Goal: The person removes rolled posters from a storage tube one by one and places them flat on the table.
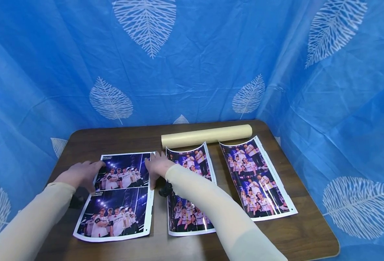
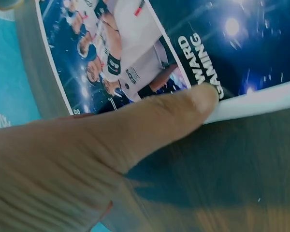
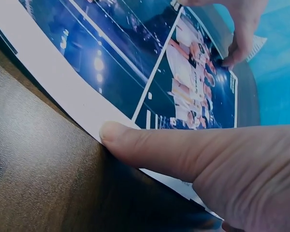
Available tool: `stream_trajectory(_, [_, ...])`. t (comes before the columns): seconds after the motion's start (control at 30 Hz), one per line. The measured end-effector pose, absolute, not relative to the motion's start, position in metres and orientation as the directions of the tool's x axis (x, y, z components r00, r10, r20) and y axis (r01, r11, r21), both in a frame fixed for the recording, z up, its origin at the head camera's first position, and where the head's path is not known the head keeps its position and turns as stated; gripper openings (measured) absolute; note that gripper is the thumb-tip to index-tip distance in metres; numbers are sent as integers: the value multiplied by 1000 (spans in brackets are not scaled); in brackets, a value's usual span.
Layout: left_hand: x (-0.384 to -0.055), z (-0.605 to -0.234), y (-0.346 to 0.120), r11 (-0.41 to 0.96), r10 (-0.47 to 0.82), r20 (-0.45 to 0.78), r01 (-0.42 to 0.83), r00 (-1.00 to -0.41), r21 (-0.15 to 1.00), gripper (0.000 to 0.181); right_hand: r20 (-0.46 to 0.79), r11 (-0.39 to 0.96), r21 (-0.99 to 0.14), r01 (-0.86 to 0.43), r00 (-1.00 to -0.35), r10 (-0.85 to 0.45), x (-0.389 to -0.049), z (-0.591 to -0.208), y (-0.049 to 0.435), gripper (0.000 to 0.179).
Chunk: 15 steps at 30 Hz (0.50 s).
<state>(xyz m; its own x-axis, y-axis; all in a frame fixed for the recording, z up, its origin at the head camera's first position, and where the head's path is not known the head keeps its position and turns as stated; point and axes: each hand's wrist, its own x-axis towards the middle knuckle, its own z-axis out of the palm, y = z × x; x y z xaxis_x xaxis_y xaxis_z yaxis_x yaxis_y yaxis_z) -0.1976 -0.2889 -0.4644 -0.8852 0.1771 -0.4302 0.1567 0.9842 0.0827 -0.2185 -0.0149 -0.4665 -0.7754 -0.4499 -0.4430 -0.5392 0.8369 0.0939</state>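
A glossy photo sheet [image 1: 120, 210] with two group pictures, one above the other, lies at the left of the table. My left hand [image 1: 82, 173] touches its left edge, with the thumb [image 2: 183, 106] lying over the edge beside the white lettering in the left wrist view. On the opposite side, my right hand [image 1: 158, 166] rests along the sheet's white right border near the top corner. Its thumb [image 3: 135, 142] is stretched out on that border in the right wrist view; its other fingers are hidden there. The sheet's lower end bends up slightly.
A second photo sheet [image 1: 187, 217] lies partly under my right forearm, with its top end curled. Further right is a third curled sheet [image 1: 260, 181]. A cream-coloured roll [image 1: 208, 136] lies along the back of the brown table [image 1: 130, 139]. Blue curtains [image 1: 192, 65] surround the table.
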Motion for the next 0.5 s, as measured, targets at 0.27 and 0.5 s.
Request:
stream_trajectory(0.27, [-202,-457,-283,972,215,-418,237,-883,-1,113,-456,856,74,-511,-781,-427,-219,-465,-11,128])
stream_trajectory(0.5, [-211,-466,-291,952,273,-394,307,-877,-23,120,-464,857,64,-512,-775,-429,-220,-465,-10,129])
